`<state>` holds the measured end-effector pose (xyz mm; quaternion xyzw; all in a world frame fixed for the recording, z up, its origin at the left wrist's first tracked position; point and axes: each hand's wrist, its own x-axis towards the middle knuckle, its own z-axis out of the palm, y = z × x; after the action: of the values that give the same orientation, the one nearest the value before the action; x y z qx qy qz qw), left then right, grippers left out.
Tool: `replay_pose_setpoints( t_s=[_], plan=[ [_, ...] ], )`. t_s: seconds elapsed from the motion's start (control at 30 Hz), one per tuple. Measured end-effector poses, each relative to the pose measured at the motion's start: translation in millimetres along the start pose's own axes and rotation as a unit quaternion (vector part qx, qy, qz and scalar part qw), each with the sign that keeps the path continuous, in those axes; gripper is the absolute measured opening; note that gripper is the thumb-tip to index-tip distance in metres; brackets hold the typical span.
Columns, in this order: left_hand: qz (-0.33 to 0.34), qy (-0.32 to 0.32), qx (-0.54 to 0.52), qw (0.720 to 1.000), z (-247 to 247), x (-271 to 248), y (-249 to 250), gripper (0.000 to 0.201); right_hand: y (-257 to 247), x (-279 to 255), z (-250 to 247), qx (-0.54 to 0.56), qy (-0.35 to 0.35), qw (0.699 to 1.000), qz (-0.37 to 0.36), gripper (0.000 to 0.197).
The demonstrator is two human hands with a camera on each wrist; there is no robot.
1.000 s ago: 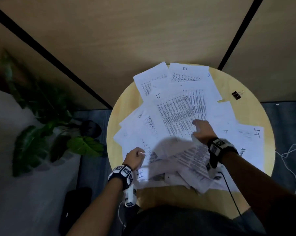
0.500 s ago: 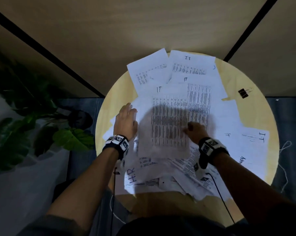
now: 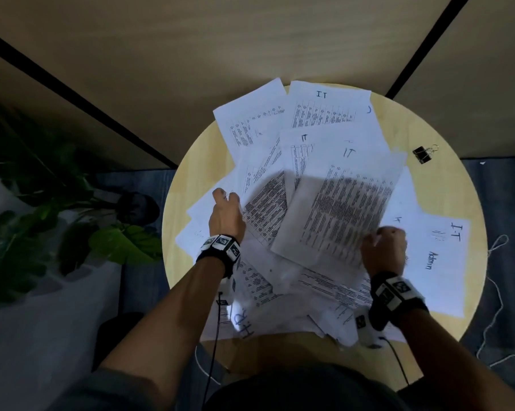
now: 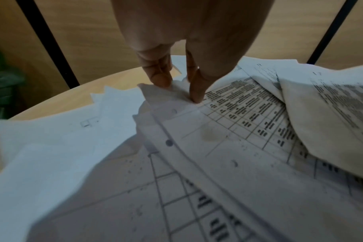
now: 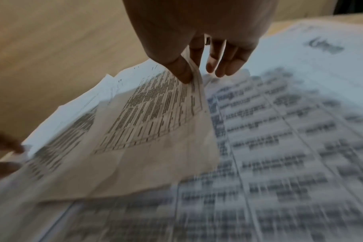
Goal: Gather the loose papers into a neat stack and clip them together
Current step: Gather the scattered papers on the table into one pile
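Observation:
Loose printed papers (image 3: 324, 114) lie scattered and overlapping over a round wooden table (image 3: 446, 185). My right hand (image 3: 376, 237) (image 5: 192, 73) pinches the edge of a printed table sheet (image 3: 336, 215) (image 5: 155, 131) between thumb and forefinger and holds it lifted and tilted above the pile. My left hand (image 3: 227, 197) (image 4: 178, 89) pinches the crumpled corner of another gridded sheet (image 3: 265, 209) (image 4: 218, 131) on the left side of the pile. A black binder clip (image 3: 423, 154) lies alone on bare wood at the far right.
A wood-panelled wall (image 3: 250, 40) with black seams stands right behind the table. A leafy potted plant (image 3: 72, 226) sits to the left, below table level. A white cord (image 3: 496, 292) lies on the floor at the right. Some sheets overhang the near edge.
My right hand has moved rightward and lifted the printed sheet, which now sits tilted. My left hand went from lying flat on the papers to pinching a sheet's corner.

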<state>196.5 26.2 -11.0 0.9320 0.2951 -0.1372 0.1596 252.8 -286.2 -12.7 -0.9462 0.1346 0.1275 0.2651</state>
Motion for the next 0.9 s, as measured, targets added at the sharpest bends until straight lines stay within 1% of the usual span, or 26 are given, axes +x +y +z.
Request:
replay_pose_setpoints(
  t_s=[0.03, 0.07, 0.13, 0.2, 0.27, 0.33, 0.37, 0.4, 0.47, 0.5, 0.53, 0.57, 0.63, 0.67, 0.7, 0.73, 0.8, 0.83, 0.9],
  plan=[
    [0.000, 0.009, 0.013, 1.000, 0.8, -3.6, -1.2, 0.024, -3.3, 11.8, -2.3, 0.001, 0.007, 1.000, -0.012, 0.026],
    [0.006, 0.020, 0.029, 0.999, 0.6, -6.2, -1.0, 0.020, -6.1, 24.9, -2.3, 0.004, -0.007, 1.000, -0.021, 0.031],
    [0.038, 0.019, 0.055, 0.998, 0.3, -7.9, 2.5, 0.031, -12.9, 48.3, -0.4, -0.005, -0.062, 0.998, -0.027, 0.051],
    [0.072, -0.021, 0.057, 0.996, -0.9, -7.0, 9.3, 0.045, -23.4, 60.1, 1.3, -0.005, -0.102, 0.994, -0.031, 0.071],
    [0.066, -0.066, 0.049, 0.994, -0.3, -4.2, 13.7, 0.054, -32.1, 65.4, 3.1, 0.013, -0.136, 0.990, -0.030, 0.081],
    [0.042, -0.085, 0.054, 0.994, -0.2, -3.3, 15.2, 0.055, -37.8, 63.3, 4.7, 0.009, -0.180, 0.984, -0.013, 0.076],
    [0.037, -0.087, 0.056, 0.994, 0.1, -3.3, 15.6, 0.055, -38.9, 59.8, 5.1, -0.008, -0.185, 0.983, -0.007, 0.068],
    [0.038, -0.089, 0.054, 0.994, 0.4, -3.9, 16.1, 0.056, -38.1, 56.3, 6.7, -0.030, -0.175, 0.984, -0.006, 0.058],
    [0.041, -0.093, 0.034, 0.994, 2.7, -4.8, 15.6, 0.059, -35.5, 45.8, 8.4, -0.070, -0.114, 0.990, -0.031, 0.034],
    [0.038, -0.099, 0.016, 0.994, 3.9, -4.8, 14.8, 0.058, -33.8, 39.4, 7.9, -0.069, -0.073, 0.994, -0.052, 0.025],
    [0.032, -0.107, -0.004, 0.994, 4.2, -5.1, 14.1, 0.055, -30.1, 33.5, 6.8, -0.051, -0.036, 0.996, -0.069, 0.021],
    [0.023, -0.116, -0.023, 0.993, 4.0, -5.2, 13.0, 0.048, -26.2, 27.5, 3.5, -0.025, -0.012, 0.997, -0.067, 0.019],
    [0.011, -0.110, -0.058, 0.992, 4.1, -6.1, 9.2, 0.025, -14.1, 15.5, -5.6, 0.018, 0.010, 1.000, -0.022, 0.017],
    [0.005, -0.099, -0.074, 0.992, 3.5, -6.3, 7.0, 0.014, -5.8, 10.4, -9.4, 0.028, 0.009, 1.000, -0.005, 0.017],
    [-0.004, -0.090, -0.089, 0.992, 3.7, -6.4, 4.7, 0.016, 2.7, 5.4, -12.8, 0.035, 0.003, 0.999, 0.002, 0.017],
    [-0.012, -0.090, -0.106, 0.990, 4.2, -7.7, 2.4, 0.023, 11.8, 1.0, -15.0, 0.039, -0.002, 0.999, -0.005, 0.016],
    [-0.021, -0.115, -0.167, 0.979, 6.4, -12.3, -2.2, 0.036, 26.2, -6.8, -17.8, 0.042, -0.024, 0.998, -0.031, 0.013],
    [-0.024, -0.134, -0.204, 0.969, 8.2, -16.4, -4.9, 0.040, 31.4, -10.2, -18.3, 0.045, -0.043, 0.997, -0.041, 0.013],
    [-0.034, -0.173, -0.272, 0.946, 10.3, -26.7, -10.1, 0.041, 34.4, -15.6, -16.6, 0.057, -0.099, 0.993, -0.035, 0.018]
  ],
)
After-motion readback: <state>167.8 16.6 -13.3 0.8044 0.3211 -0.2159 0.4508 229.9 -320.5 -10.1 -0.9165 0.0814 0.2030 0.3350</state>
